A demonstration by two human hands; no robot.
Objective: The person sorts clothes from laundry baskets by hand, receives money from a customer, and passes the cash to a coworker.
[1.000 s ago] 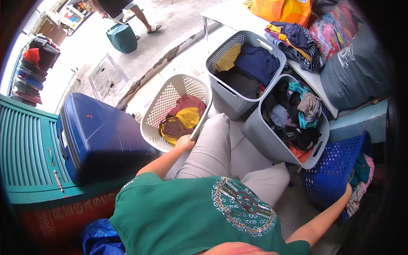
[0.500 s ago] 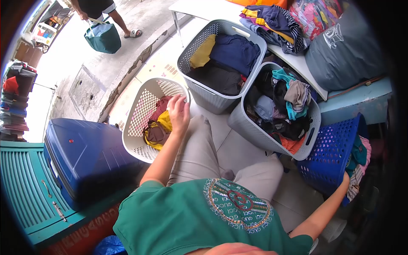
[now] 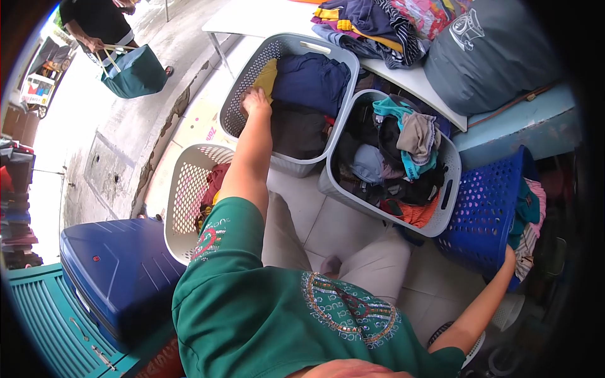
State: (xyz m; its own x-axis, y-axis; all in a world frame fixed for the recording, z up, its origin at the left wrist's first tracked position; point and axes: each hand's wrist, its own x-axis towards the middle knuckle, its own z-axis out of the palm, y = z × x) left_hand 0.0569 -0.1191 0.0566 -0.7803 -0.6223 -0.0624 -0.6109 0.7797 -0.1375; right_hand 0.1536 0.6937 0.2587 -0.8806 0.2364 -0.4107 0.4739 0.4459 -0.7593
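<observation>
My left hand (image 3: 255, 102) reaches into the left side of a grey laundry basket (image 3: 228, 116), beside a folded mustard-yellow cloth (image 3: 265, 80). Its fingers are slightly bent and apart, with nothing visibly held. Folded navy clothing (image 3: 313, 77) and black clothing (image 3: 299, 131) lie in the same basket. On the right, my right hand (image 3: 509, 257) grips the edge of a tilted blue laundry basket (image 3: 474, 205); its fingers are mostly hidden. Teal, pink and striped clothes (image 3: 527, 220) bulge from that basket's opening, near the hand.
A second grey basket (image 3: 384, 225) holds jumbled clothes. A cream basket (image 3: 178, 205) stands beside a blue suitcase (image 3: 123, 268). Clothes and a large grey bag (image 3: 498, 63) lie on the white table (image 3: 246, 20). Outside, a person (image 3: 97, 28) carries a green bag (image 3: 142, 72).
My left hand has moved forward from above the cream basket into the grey one. My right hand stays at the blue basket. The view has shifted, and the passerby has moved left in it.
</observation>
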